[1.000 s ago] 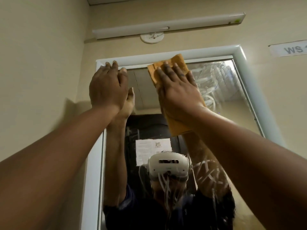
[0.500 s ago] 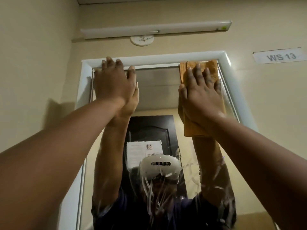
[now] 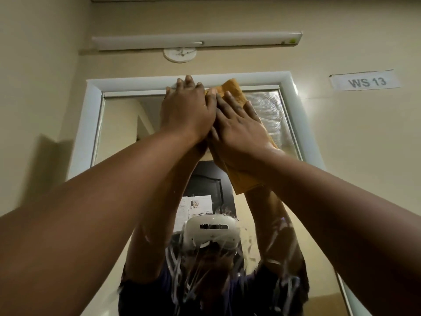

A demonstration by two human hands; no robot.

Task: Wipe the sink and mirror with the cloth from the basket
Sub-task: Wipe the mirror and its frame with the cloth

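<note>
A white-framed mirror (image 3: 118, 124) hangs on the beige wall in front of me. My right hand (image 3: 239, 128) presses an orange cloth (image 3: 234, 90) flat against the glass near the top middle. The cloth hangs down below my palm. My left hand (image 3: 186, 110) lies flat on the upper glass with its fingertips over the top frame, touching the right hand's thumb side. Soapy streaks (image 3: 271, 110) cover the glass at the upper right and lower down. The sink and basket are out of view.
A white tube light (image 3: 196, 41) and a round ceiling rose (image 3: 180, 54) sit above the mirror. A paper label reading WS 13 (image 3: 365, 82) is stuck on the wall at the right. A side wall stands close on the left.
My right hand slid the cloth left from the mirror's top right corner to the top middle. The left hand moved right until both hands meet.
</note>
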